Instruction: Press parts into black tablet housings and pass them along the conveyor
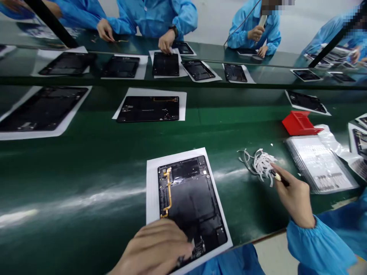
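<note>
An opened tablet (192,198), its dark inside and an orange flex cable (169,191) exposed, lies on a white sheet (151,183) in front of me. My left hand (157,246) is over its lower left part, slightly blurred. The fingers are bent and close together near a small silvery part; what they hold, if anything, is hidden. To the right, my right hand (295,194) is closed around a small black tool with a pale section (276,175). The tool's tip meets a heap of thin white strips (262,162) on the green bench.
Right of the strips lie clear plastic trays (321,164) beneath a red bin (301,123). Another opened tablet (149,109) lies ahead; a larger-looking one (43,109) is at left. A raised shelf (200,84) carries several more. Several co-workers in blue work across the bench.
</note>
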Motion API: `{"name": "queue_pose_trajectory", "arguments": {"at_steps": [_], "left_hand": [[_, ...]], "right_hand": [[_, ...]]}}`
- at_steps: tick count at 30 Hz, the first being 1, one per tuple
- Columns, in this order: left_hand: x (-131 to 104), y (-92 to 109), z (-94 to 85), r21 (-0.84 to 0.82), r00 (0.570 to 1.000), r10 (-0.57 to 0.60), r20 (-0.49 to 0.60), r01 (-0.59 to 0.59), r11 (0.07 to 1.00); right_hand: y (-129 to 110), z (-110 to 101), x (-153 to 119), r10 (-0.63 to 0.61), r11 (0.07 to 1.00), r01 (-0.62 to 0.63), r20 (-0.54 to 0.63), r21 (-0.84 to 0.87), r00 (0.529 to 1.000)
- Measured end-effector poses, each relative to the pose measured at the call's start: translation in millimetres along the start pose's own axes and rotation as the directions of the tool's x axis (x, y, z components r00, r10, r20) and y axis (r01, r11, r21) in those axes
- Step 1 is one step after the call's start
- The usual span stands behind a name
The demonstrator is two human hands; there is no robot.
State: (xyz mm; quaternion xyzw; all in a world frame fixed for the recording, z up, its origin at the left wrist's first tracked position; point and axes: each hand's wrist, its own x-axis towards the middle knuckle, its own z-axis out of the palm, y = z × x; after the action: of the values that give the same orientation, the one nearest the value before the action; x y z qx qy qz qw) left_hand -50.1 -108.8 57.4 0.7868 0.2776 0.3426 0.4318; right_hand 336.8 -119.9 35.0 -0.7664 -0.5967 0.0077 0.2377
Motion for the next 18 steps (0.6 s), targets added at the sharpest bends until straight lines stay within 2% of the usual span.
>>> {"name": "queue_pose_trajectory", "arguments": {"at_steps": [2, 5, 8, 11, 13, 16, 18], "left_hand": [[18.3, -8.9, -8.2, -0.006, 0.998, 0.059, 0.006, -0.059, 0.998], [38.6, -27.4, -12.4, 0.048, 0.993, -0.034, -0.113, 0.04, 0.998], [53.7, -51.4, -14.3, 0.064, 0.986, -0.147, -0.075, 0.152, 0.986], [63.5, -70.7, -15.5, 0.117, 0.979, -0.205, -0.02, 0.206, 0.972], [66.4, -77.4, -14.3, 0.16, 0.973, -0.228, -0.018, 0.228, 0.96], [66.5, -81.0, -10.3, 0.203, 0.972, -0.237, -0.012, 0.234, 0.951], [65.6, -82.2, -7.7, 0.226, 0.97, -0.243, -0.02, 0.241, 0.944]], "right_hand": [[0.6, -6.5, -3.3, 0.019, 1.0, -0.019, 0.004, 0.006, 1.0], [-12.6, -9.4, -8.7, -0.039, 0.999, 0.039, -0.038, 0.0, 0.999], [-48.2, 4.1, -22.3, -0.208, 0.971, 0.205, 0.02, 0.121, 0.978], [-91.2, 32.3, -40.6, -0.443, 0.868, 0.366, 0.189, 0.336, 0.876], [-110.3, 52.6, -48.0, -0.567, 0.795, 0.453, 0.232, 0.403, 0.79], [-117.7, 73.9, -49.0, -0.684, 0.713, 0.56, 0.24, 0.423, 0.689], [-114.5, 79.7, -46.7, -0.717, 0.685, 0.595, 0.24, 0.422, 0.655]]}}
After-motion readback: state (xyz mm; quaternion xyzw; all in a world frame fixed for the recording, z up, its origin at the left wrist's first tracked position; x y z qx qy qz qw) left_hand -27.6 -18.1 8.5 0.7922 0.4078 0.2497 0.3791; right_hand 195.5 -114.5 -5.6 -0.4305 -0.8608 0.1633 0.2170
